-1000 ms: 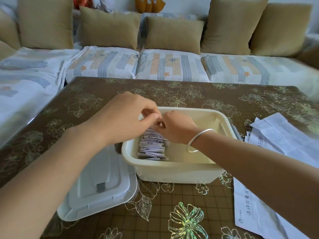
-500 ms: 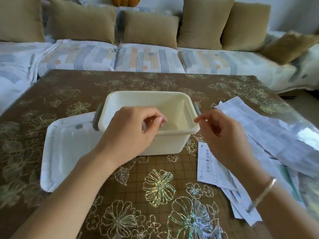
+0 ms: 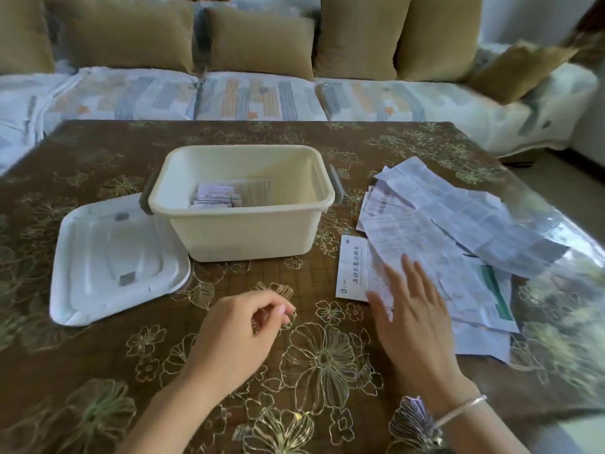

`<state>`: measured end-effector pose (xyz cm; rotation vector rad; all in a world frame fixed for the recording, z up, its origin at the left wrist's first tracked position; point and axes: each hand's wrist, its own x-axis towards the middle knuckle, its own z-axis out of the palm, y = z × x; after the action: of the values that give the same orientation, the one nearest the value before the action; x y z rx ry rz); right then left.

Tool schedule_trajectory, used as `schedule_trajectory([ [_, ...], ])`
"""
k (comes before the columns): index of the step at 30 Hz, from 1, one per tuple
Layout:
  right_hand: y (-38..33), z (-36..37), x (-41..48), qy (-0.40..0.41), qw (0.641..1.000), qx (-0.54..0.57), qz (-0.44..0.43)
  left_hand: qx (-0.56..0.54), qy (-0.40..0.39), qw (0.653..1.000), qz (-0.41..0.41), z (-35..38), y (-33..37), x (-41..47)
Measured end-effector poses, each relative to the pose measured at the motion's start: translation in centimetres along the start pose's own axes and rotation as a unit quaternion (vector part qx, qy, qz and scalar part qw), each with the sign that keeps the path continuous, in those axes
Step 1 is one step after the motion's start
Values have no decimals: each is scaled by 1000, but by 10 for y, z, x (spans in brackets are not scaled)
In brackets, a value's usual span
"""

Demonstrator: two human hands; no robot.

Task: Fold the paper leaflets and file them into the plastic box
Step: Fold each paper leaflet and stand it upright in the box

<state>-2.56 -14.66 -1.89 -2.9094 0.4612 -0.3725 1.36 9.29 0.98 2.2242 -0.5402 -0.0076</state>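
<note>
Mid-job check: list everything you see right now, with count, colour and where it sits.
plastic box: one, cream, open, centre of the table
folded leaflets: a stack, whitish, inside the box, left part
lid: one, white, flat on the table, left of the box
loose leaflets: a spread pile, white with print, on the table, right of the box
table: one, brown floral cover
sofa: one, pale striped cover, behind the table
cushions: six, tan, along the sofa back
bracelet: one, silver, right wrist
left hand: fingers loosely curled, holds nothing, above the table's near side
right hand: fingers straight, laid on the pile's near edge
</note>
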Motion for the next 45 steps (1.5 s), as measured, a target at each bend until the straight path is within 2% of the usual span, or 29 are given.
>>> schedule_trajectory([
  [3, 10, -5, 11, -54, 995, -8, 85, -9, -1, 1000, -20, 4, -3, -12],
  [5, 9, -7, 11, -76, 993, -19, 85, -13, -3, 1000, -28, 6, -1, -19],
  [10, -19, -21, -21, -21, 1000, -9, -9, -69, -10, 992, -101, 17, 8, -25],
  [15, -43, -21, -58, 18, 995, 64, -76, -248, -55, 939, -231, 29, 23, -27],
  [19, -63, -21, -88, -1, 985, 121, -120, -250, -23, 935, -251, 32, 24, -26],
  [21, -64, -20, -95, -30, 978, 158, -130, -204, 0, 951, -234, 33, 20, -28],
  [25, -45, -23, -88, -62, 956, 264, -114, -1, -5, 992, -126, 25, 7, -40],
  [28, -21, -31, -75, -62, 965, 192, -167, 108, -8, 993, -49, 17, 4, -53],
  [30, -8, -35, -70, -118, 960, 153, -205, 154, -4, 988, -3, 12, 3, -60],
  [34, 6, -38, -73, -223, 931, 104, -271, 146, -19, 988, 37, 5, -8, -67],
  [36, 9, -37, -76, -200, 936, 101, -270, 125, -32, 991, 38, 4, -15, -70],
  [42, 17, -15, -79, -59, 949, 176, -255, 103, -26, 993, 52, 8, -27, -74],
  [45, 19, -14, -79, -56, 942, 203, -259, 97, -29, 993, 58, 9, -31, -77],
])
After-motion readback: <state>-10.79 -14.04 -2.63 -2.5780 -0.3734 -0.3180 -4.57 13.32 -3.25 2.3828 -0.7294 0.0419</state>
